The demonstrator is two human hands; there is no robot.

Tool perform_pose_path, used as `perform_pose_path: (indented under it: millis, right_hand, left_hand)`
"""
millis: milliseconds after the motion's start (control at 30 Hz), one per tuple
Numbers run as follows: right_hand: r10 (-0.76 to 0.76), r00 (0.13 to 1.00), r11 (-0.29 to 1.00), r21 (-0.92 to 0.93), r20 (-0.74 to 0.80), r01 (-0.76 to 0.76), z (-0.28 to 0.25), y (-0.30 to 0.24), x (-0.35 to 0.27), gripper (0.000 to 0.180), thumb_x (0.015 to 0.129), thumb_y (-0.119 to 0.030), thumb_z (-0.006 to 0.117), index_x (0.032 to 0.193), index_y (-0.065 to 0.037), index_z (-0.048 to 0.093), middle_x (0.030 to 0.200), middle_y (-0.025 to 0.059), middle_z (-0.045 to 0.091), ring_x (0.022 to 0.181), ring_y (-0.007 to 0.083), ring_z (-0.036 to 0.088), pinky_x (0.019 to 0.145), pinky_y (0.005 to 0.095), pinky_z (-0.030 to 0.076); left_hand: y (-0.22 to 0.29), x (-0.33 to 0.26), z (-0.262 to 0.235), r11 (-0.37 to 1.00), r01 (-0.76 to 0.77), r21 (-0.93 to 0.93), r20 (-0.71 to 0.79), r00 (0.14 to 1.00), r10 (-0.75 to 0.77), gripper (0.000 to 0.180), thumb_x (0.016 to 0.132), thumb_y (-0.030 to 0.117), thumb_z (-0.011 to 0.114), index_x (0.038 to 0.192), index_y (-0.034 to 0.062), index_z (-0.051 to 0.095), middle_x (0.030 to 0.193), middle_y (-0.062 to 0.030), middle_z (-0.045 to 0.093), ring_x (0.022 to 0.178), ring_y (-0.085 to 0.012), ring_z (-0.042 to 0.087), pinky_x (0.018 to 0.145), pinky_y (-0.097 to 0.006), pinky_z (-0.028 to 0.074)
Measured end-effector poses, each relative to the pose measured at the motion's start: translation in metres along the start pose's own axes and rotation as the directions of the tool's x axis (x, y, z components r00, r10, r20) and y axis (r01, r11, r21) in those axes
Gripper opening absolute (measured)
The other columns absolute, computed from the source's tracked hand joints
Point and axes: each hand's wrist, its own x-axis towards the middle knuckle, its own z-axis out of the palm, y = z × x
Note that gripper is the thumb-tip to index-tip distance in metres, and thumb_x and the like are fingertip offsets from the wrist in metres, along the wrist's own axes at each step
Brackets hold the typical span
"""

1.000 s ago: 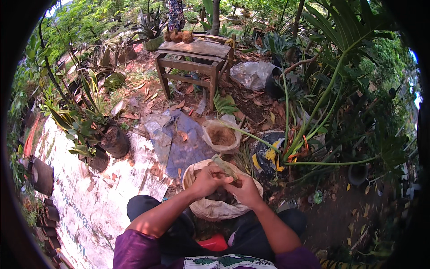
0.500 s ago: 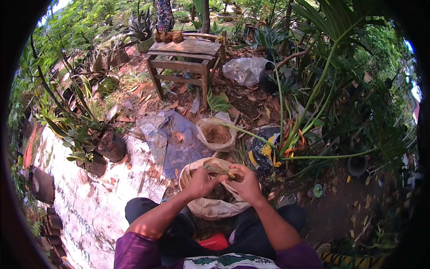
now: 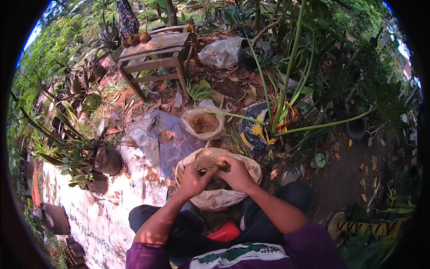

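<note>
where hands (image 3: 215,172) meet, stick (image 3: 211,165) pinched over sack (image 3: 251,168).

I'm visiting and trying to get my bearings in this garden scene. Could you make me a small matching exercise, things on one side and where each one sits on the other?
Things:
1. wooden stool
2. clear bag of brown fibre
3. pale sack
4. black potted plant

Places:
A. under both hands, between the person's knees
B. at the left, beside the pale paved strip
C. far back, with brown clumps on its top
D. just beyond the sack, on the grey sheet's right edge

Pairs: 1-C, 2-D, 3-A, 4-B
</note>
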Motion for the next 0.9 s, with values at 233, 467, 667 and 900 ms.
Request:
perform_pose_path:
  millis: [233,467,667,900]
  right_hand:
    - [-0.071,0.997,0.995,-0.073,0.007,0.072,0.001,-0.013,0.0,0.048,0.086,-0.018,0.077,0.123,0.007,0.062,0.108,0.0251,0.071,0.103,0.033,0.071,0.09,0.0393,0.053]
    - [-0.155,0.988,0.979,-0.134,-0.021,0.151,0.004,-0.01,-0.003,0.048,0.087,-0.015,0.071,0.127,0.008,0.058,0.111,0.029,0.068,0.107,0.0418,0.066,0.093,0.0455,0.052]
    - [-0.184,0.983,0.914,-0.363,0.028,0.181,0.001,0.014,-0.024,0.055,0.088,-0.013,0.069,0.137,0.005,0.051,0.121,0.0281,0.064,0.114,0.0443,0.062,0.098,0.0478,0.049]
    - [-0.215,0.969,0.945,-0.278,-0.121,0.175,-0.015,0.013,-0.011,0.048,0.08,-0.01,0.076,0.124,0.003,0.063,0.111,0.0214,0.07,0.103,0.0297,0.07,0.091,0.0375,0.054]
  left_hand:
    - [-0.003,0.001,-0.001,0.992,0.001,0.123,0.008,1.0,-0.002,0.021,0.092,0.011,0.073,0.109,-0.0019,0.072,0.094,-0.0088,0.075,0.081,-0.0136,0.065,0.076,-0.03,0.052]
    - [-0.012,0.003,-0.001,0.994,0.014,0.112,0.0,1.0,-0.014,0.019,0.092,0.01,0.073,0.105,-0.0031,0.072,0.092,-0.0078,0.073,0.081,-0.0112,0.062,0.075,-0.028,0.05]
    - [-0.021,-0.001,0.015,0.988,0.043,0.149,0.043,0.998,-0.05,0.021,0.089,0.009,0.075,0.104,-0.0055,0.072,0.091,-0.0161,0.076,0.082,-0.0205,0.074,0.075,-0.035,0.057]
    - [-0.021,0.008,0.021,0.947,-0.072,0.313,0.052,0.997,0.059,0.021,0.088,0.008,0.075,0.104,-0.0047,0.071,0.091,-0.0147,0.075,0.074,-0.0213,0.07,0.072,-0.034,0.055]
